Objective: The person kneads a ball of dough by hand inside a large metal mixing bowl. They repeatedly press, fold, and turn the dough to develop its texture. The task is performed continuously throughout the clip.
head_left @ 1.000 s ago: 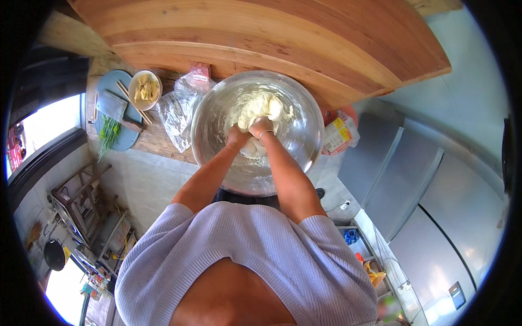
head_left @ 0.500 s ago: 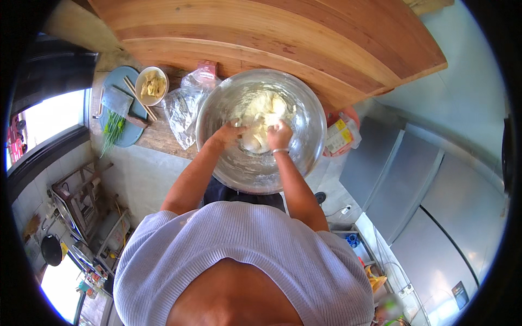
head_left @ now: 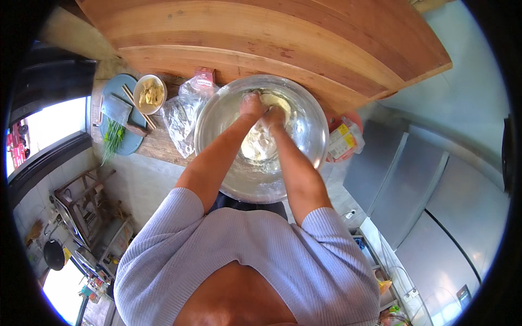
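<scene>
Silver bowl (head_left: pixel 217 117), pale dough (head_left: pixel 260 142) (floury white), lavender ribbed sweater (head_left: pixel 244 261), blue plate (head_left: pixel 129 144)

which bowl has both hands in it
The large shiny steel bowl at the counter edge; both hands press pale dough inside. The small cream bowl sits untouched on the blue board.

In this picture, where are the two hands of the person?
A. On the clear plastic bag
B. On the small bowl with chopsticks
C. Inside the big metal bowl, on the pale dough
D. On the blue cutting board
C: the left hand and right hand are both pressed into the pale dough inside the metal bowl.
</scene>
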Demonstrator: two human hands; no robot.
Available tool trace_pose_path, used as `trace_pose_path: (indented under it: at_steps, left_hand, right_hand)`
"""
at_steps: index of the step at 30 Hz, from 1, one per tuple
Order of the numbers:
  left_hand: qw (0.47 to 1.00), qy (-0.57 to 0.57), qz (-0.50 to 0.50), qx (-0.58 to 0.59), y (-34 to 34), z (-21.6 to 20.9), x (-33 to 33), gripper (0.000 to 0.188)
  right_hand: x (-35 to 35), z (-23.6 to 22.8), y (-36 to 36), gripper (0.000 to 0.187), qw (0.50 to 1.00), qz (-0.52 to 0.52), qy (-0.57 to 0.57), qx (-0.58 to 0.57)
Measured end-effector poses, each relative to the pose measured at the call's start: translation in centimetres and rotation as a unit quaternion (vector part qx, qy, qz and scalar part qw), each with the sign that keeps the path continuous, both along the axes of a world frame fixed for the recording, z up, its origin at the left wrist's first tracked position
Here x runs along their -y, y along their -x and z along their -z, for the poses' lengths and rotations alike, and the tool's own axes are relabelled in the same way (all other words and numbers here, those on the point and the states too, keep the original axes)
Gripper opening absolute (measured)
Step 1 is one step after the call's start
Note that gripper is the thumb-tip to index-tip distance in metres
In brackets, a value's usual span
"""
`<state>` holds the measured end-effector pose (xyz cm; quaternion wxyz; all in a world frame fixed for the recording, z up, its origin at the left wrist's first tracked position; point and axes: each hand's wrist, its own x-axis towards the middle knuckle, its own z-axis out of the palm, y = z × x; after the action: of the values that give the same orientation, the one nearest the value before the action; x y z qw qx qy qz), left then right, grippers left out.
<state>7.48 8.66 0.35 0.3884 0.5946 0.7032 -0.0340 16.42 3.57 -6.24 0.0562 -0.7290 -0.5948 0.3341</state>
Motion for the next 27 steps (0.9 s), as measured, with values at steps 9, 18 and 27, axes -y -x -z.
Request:
trace_pose_path:
  at_steps: [9,18,27]
  left_hand:
    - [0.942,-0.248,0.147,0.172,2.9,-4.2,7.7,0.036]
    - [0.944,-0.160,0.201,0.205,7.9,-8.8,12.9,0.067]
    - [0.925,-0.079,0.372,0.013,6.4,-2.7,8.8,0.109]
  right_hand:
    - [8.1,-6.3,-6.3,0.030,0.915,0.320,-0.198,-0.145]
    - [11.1,-11.5,-3.4,0.033,0.962,-0.048,-0.226,-0.148]
    - [7.1,-15.7,-0.9,0.080,0.986,-0.121,0.067,0.095]
